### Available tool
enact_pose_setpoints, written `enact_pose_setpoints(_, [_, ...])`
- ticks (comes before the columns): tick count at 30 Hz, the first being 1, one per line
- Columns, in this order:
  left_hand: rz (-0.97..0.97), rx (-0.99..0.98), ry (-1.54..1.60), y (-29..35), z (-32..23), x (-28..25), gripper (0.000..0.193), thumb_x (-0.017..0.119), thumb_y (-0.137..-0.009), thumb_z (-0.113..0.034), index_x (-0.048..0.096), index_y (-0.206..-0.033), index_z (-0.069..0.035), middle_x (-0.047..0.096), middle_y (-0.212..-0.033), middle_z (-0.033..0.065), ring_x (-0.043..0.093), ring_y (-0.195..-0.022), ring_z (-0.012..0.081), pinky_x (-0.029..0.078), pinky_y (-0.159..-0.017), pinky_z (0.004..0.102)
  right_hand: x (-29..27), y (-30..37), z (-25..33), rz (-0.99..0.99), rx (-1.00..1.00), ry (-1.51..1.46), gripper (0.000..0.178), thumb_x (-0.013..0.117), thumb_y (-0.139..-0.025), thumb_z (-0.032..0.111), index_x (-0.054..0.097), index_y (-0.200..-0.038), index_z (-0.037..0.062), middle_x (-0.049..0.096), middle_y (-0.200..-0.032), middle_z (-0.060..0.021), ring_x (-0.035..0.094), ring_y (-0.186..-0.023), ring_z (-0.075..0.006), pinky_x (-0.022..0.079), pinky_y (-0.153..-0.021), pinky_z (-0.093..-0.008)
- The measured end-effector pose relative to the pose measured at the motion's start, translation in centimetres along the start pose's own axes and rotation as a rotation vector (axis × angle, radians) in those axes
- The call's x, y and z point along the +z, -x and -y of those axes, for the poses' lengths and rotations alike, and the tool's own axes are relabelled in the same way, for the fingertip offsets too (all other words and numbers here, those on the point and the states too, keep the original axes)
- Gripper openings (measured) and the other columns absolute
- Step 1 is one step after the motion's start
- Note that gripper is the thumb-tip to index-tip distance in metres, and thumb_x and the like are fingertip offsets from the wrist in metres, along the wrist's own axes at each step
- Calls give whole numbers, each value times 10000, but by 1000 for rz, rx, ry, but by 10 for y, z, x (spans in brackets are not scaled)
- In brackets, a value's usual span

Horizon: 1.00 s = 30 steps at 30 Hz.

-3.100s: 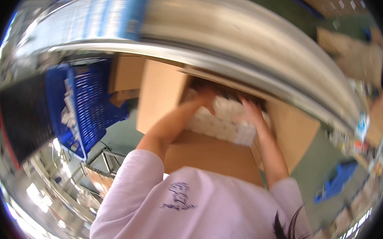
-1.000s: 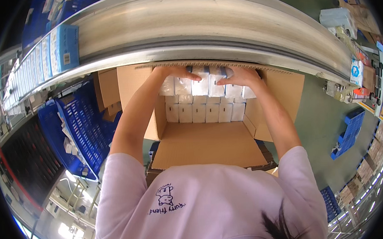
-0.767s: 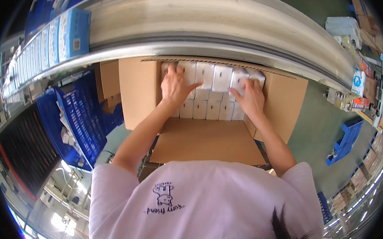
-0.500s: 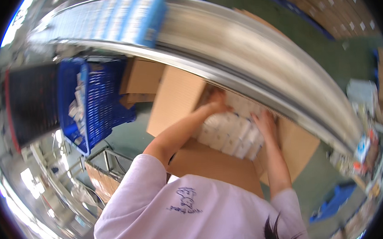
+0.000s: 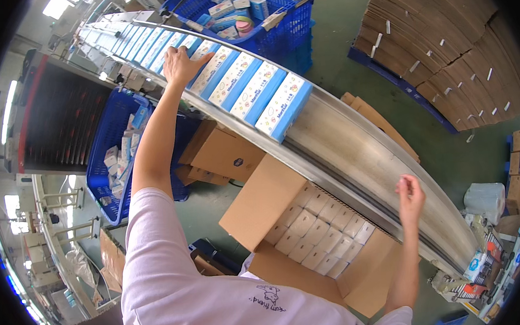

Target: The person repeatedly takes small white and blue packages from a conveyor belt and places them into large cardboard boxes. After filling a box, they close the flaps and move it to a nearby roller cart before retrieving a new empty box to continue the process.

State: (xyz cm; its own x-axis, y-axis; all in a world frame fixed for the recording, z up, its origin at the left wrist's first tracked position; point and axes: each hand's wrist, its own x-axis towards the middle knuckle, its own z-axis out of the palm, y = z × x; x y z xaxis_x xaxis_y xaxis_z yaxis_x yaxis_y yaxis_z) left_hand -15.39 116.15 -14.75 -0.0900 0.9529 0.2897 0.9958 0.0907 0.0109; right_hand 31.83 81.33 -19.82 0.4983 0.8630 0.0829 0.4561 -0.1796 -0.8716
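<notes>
L hand (image 5: 184,67): thumb spread wide off fingers, atop blue/white packs (image 5: 247,87); can't tell if any is gripped.
R hand (image 5: 411,200): fingers curled in, nothing seen in it; over near side of conveyor, well apart fr. packs. Can't tell how tightly closed.
Packs: in a close row on metal conveyor (image 5: 353,136), L hand partway along, end pack nearest R hand.
Handling (est.): prob. light, a bit soft, wrap poss. slick; too firm a pinch may dent. Best hold: flat palms at both ends of a short run, even squeeze.
Carton (image 5: 262,205): below conveyor, flaps open, white packs (image 5: 314,226) inside in rows.
Beyond: blue baskets (image 5: 288,32) w/ loose packs.
</notes>
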Motion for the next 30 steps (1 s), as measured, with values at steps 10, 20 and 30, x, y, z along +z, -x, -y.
enact_pose_setpoints(10, [521,32,199,13,-52,-8,939,450,-586,-863,668,-823,19,658,-839,165,653,-833,241,505,-705,333,13,6,-11,245,60,151,285,589,-861,210,571,-1116,83,628,-805,-103,578,-663,-141,460,-635,-258])
enact_pose_setpoints(20, [892,275,897,178,-186,-29,830,762,-558,-574,556,-1100,20,636,-1011,172,608,-972,254,456,-862,326,-14,7,4,-55,302,-3,687,756,-706,370,379,-1143,-2,579,-1063,-162,577,-951,-228,456,-823,-325])
enact_pose_setpoints(30, [428,463,1240,274,-139,-132,958,852,-486,-462,444,-1166,75,551,-1075,198,586,-971,301,473,-841,368,-107,161,31,-471,-143,190,1113,779,-623,461,133,-1378,-41,358,-1297,-219,401,-1178,-296,325,-991,-396])
